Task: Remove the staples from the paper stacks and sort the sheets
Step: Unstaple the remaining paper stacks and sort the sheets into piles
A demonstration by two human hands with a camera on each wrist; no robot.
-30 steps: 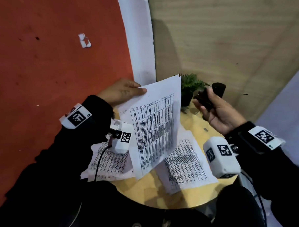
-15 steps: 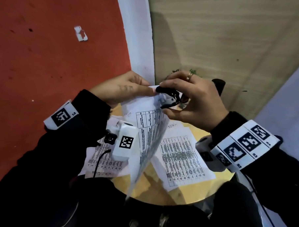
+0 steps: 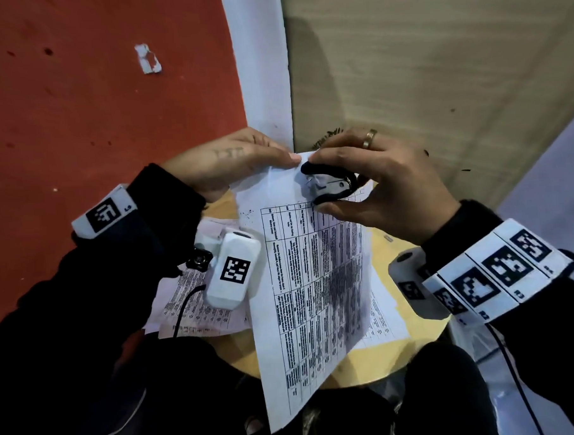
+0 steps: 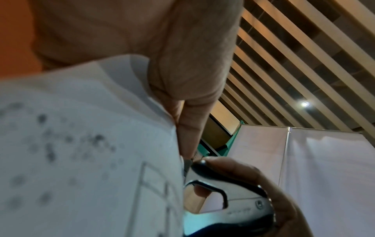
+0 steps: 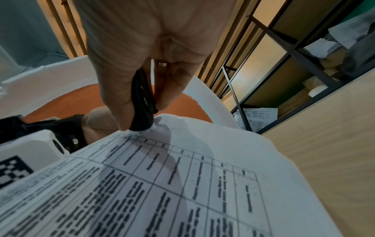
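Above the round yellow table, a stapled paper stack hangs in the air, held by its top corner. Left hand pinches that corner between thumb and fingers. Right hand is clamped on a black-and-chrome staple remover; its claws sit on the same corner, just beside the left fingertips. Both hands close together, nearly touching. Staple itself too small to make out.

Handling, by judgement: sheets are thin, light and floppy. The stack bows and droops under its own weight. Paper tears easily at a stapled corner, so the hold belongs tight beside the staple, as the left hand has it, to brace against the pull. Remover is small, rigid, sprung; squeezed across its two grips.

Count:
- held stacks: one; number of sheets in it cannot be told.
- printed sheets on table: two lots, one under the left wrist, one under the held stack toward the right. Sheet count in each unclear.
- staple removers: one.
- wrist cameras: two.
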